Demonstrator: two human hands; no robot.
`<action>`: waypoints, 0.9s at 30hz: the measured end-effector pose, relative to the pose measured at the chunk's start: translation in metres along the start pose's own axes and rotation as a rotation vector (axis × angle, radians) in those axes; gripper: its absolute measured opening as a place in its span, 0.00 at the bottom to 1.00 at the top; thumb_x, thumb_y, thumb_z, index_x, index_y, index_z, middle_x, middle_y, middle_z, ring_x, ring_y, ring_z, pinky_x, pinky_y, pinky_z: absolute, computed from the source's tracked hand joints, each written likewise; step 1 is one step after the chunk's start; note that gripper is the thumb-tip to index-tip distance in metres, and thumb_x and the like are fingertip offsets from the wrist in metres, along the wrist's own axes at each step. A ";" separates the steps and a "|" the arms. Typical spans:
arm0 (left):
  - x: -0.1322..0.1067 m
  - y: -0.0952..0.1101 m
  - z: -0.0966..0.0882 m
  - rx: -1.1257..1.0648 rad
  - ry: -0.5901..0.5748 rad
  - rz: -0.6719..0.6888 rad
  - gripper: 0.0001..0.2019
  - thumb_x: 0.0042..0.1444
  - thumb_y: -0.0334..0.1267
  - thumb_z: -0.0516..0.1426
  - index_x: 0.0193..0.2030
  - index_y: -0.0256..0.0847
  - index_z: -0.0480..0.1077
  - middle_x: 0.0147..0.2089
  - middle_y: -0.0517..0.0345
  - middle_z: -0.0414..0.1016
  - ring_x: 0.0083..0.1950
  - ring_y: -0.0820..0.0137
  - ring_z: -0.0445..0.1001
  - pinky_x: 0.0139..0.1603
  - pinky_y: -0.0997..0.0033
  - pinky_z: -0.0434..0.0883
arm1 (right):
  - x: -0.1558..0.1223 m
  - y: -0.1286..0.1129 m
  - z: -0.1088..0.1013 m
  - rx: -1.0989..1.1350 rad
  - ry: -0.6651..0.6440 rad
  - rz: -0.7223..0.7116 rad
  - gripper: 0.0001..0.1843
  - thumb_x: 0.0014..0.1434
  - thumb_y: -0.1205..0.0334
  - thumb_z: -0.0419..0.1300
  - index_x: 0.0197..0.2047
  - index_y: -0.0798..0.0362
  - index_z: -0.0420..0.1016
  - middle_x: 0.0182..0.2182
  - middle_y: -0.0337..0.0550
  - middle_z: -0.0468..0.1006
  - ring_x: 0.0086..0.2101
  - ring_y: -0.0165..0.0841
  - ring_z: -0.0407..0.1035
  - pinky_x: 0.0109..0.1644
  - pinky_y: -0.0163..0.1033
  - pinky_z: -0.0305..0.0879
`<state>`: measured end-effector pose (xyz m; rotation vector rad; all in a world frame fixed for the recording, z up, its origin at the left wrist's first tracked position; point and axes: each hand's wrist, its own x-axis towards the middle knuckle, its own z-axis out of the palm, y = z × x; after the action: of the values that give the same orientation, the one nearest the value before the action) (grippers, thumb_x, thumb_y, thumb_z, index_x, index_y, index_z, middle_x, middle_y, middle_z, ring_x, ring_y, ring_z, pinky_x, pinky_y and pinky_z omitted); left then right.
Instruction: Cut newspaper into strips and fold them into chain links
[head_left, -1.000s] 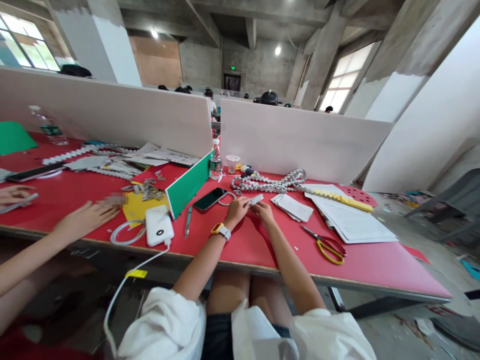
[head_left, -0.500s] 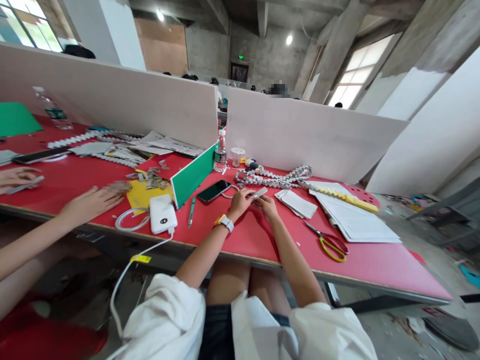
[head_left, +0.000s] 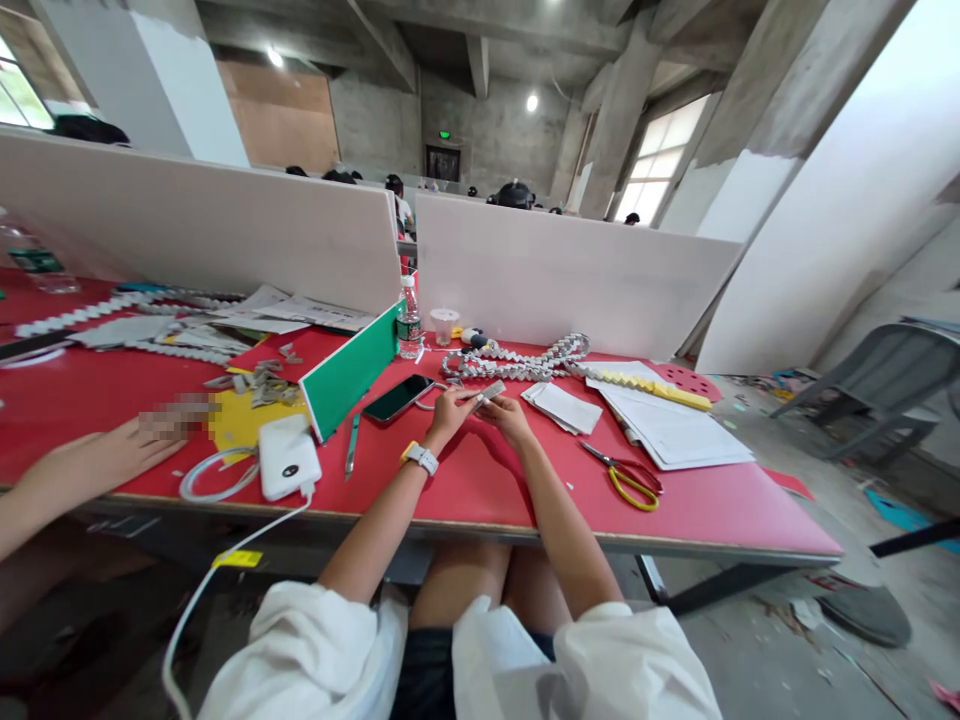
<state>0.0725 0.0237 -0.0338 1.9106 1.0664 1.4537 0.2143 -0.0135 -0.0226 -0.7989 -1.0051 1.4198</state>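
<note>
Both my hands meet above the red table [head_left: 465,490] around a small folded strip of pale paper [head_left: 491,391]. My left hand [head_left: 448,415] pinches its near end, a watch on that wrist. My right hand [head_left: 508,417] has its fingers closed on the strip's other side. Just beyond lies a long zigzag chain of folded paper [head_left: 517,365], with a yellow stretch [head_left: 679,396] at its right end. A stack of small paper slips [head_left: 562,408] sits right of my hands. Scissors with yellow and red handles [head_left: 630,485] lie farther right.
Left of me are a phone [head_left: 399,398], a teal pen-like tool [head_left: 352,445], a white power bank [head_left: 289,458] with a cable, and a green divider [head_left: 352,370]. A bottle [head_left: 409,320] and plastic cup [head_left: 444,325] stand behind. A co-worker's hand [head_left: 161,435] rests at left. White sheets [head_left: 682,435] lie right.
The view has turned slightly right, so the table's things sit farther left. My hands still hold the paper strip together. One of the co-worker's hands has left the view.
</note>
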 end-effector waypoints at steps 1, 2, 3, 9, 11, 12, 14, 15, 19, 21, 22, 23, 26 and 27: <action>0.000 -0.001 0.001 0.003 -0.008 -0.004 0.09 0.52 0.36 0.59 0.39 0.41 0.78 0.41 0.51 0.77 0.44 0.64 0.74 0.47 0.63 0.72 | 0.001 0.000 -0.001 -0.001 0.002 0.002 0.22 0.37 0.54 0.72 0.36 0.56 0.79 0.30 0.41 0.81 0.31 0.31 0.75 0.42 0.36 0.70; 0.000 -0.002 0.001 0.008 -0.018 -0.009 0.09 0.52 0.36 0.59 0.40 0.41 0.78 0.42 0.50 0.76 0.45 0.64 0.74 0.46 0.63 0.73 | 0.001 0.000 -0.002 -0.004 0.004 0.005 0.23 0.36 0.54 0.72 0.36 0.56 0.78 0.30 0.41 0.81 0.31 0.32 0.75 0.42 0.37 0.71; -0.001 -0.002 0.001 0.014 -0.028 -0.014 0.09 0.52 0.36 0.60 0.40 0.41 0.77 0.43 0.49 0.76 0.45 0.63 0.74 0.45 0.64 0.73 | 0.002 0.000 -0.003 -0.010 0.007 0.008 0.23 0.36 0.54 0.72 0.36 0.55 0.78 0.30 0.41 0.81 0.31 0.33 0.75 0.42 0.38 0.71; -0.001 0.001 0.000 0.033 -0.060 -0.009 0.10 0.53 0.36 0.60 0.43 0.41 0.76 0.45 0.49 0.75 0.45 0.64 0.73 0.43 0.67 0.73 | 0.002 -0.002 -0.003 -0.088 0.018 -0.007 0.20 0.38 0.53 0.71 0.34 0.54 0.78 0.29 0.41 0.81 0.31 0.35 0.75 0.42 0.41 0.70; -0.001 0.002 0.001 -0.003 -0.065 -0.054 0.14 0.53 0.38 0.60 0.47 0.40 0.74 0.46 0.48 0.75 0.43 0.65 0.75 0.44 0.65 0.73 | 0.002 -0.002 -0.002 -0.111 0.010 -0.035 0.19 0.39 0.54 0.70 0.35 0.53 0.77 0.30 0.41 0.80 0.33 0.36 0.75 0.43 0.41 0.69; -0.001 0.002 0.001 -0.040 -0.071 -0.103 0.17 0.53 0.39 0.60 0.49 0.39 0.73 0.46 0.48 0.76 0.42 0.65 0.75 0.43 0.65 0.73 | 0.003 -0.003 -0.002 -0.122 0.013 -0.057 0.18 0.40 0.54 0.70 0.35 0.53 0.77 0.31 0.41 0.80 0.33 0.36 0.74 0.43 0.41 0.68; -0.001 0.002 0.001 -0.129 -0.104 -0.223 0.19 0.51 0.41 0.61 0.50 0.36 0.71 0.43 0.46 0.77 0.39 0.64 0.77 0.40 0.65 0.74 | 0.005 -0.003 -0.003 -0.149 0.045 -0.104 0.17 0.40 0.57 0.69 0.35 0.53 0.76 0.31 0.41 0.80 0.34 0.35 0.74 0.42 0.39 0.68; -0.001 0.001 0.002 -0.163 -0.123 -0.273 0.19 0.51 0.41 0.61 0.48 0.35 0.72 0.41 0.45 0.78 0.37 0.63 0.77 0.38 0.65 0.74 | 0.006 -0.003 -0.004 -0.166 0.073 -0.124 0.16 0.40 0.58 0.69 0.34 0.53 0.76 0.31 0.40 0.80 0.33 0.34 0.73 0.41 0.38 0.67; -0.001 -0.005 0.002 -0.207 -0.189 -0.338 0.14 0.48 0.41 0.63 0.40 0.35 0.74 0.34 0.47 0.80 0.33 0.62 0.77 0.35 0.65 0.73 | 0.009 -0.005 -0.008 -0.226 0.165 -0.139 0.13 0.42 0.62 0.66 0.34 0.54 0.75 0.28 0.38 0.79 0.30 0.31 0.70 0.37 0.35 0.64; -0.001 -0.007 0.001 -0.220 -0.222 -0.352 0.11 0.47 0.42 0.63 0.35 0.37 0.75 0.32 0.50 0.80 0.34 0.62 0.77 0.36 0.65 0.72 | 0.009 -0.006 -0.009 -0.227 0.180 -0.126 0.12 0.43 0.64 0.65 0.35 0.54 0.75 0.28 0.38 0.79 0.30 0.31 0.70 0.36 0.35 0.63; -0.001 -0.007 0.001 -0.226 -0.237 -0.360 0.10 0.47 0.42 0.63 0.33 0.38 0.75 0.31 0.51 0.80 0.34 0.62 0.77 0.37 0.65 0.72 | 0.009 -0.007 -0.009 -0.223 0.185 -0.122 0.12 0.43 0.64 0.65 0.35 0.54 0.75 0.28 0.39 0.79 0.30 0.31 0.70 0.36 0.35 0.63; -0.001 -0.007 0.001 -0.231 -0.246 -0.367 0.10 0.47 0.43 0.63 0.33 0.38 0.75 0.30 0.52 0.80 0.34 0.62 0.77 0.37 0.65 0.72 | 0.009 -0.007 -0.008 -0.219 0.192 -0.119 0.12 0.43 0.65 0.65 0.35 0.54 0.75 0.28 0.39 0.78 0.30 0.32 0.70 0.36 0.35 0.63; -0.002 -0.004 0.002 -0.241 -0.263 -0.396 0.11 0.47 0.44 0.62 0.32 0.38 0.76 0.28 0.54 0.80 0.33 0.62 0.76 0.38 0.64 0.71 | 0.008 -0.008 -0.007 -0.216 0.208 -0.110 0.10 0.43 0.67 0.64 0.33 0.53 0.74 0.26 0.38 0.78 0.30 0.32 0.70 0.35 0.35 0.63; -0.003 -0.002 0.002 -0.249 -0.272 -0.410 0.11 0.47 0.45 0.62 0.32 0.39 0.76 0.28 0.55 0.80 0.33 0.62 0.76 0.37 0.64 0.71 | 0.007 -0.008 -0.007 -0.217 0.209 -0.108 0.09 0.43 0.67 0.64 0.32 0.53 0.74 0.26 0.38 0.77 0.29 0.31 0.70 0.35 0.35 0.63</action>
<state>0.0733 0.0227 -0.0376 1.5482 1.0190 1.0122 0.2231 -0.0056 -0.0172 -1.0145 -1.0336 1.1222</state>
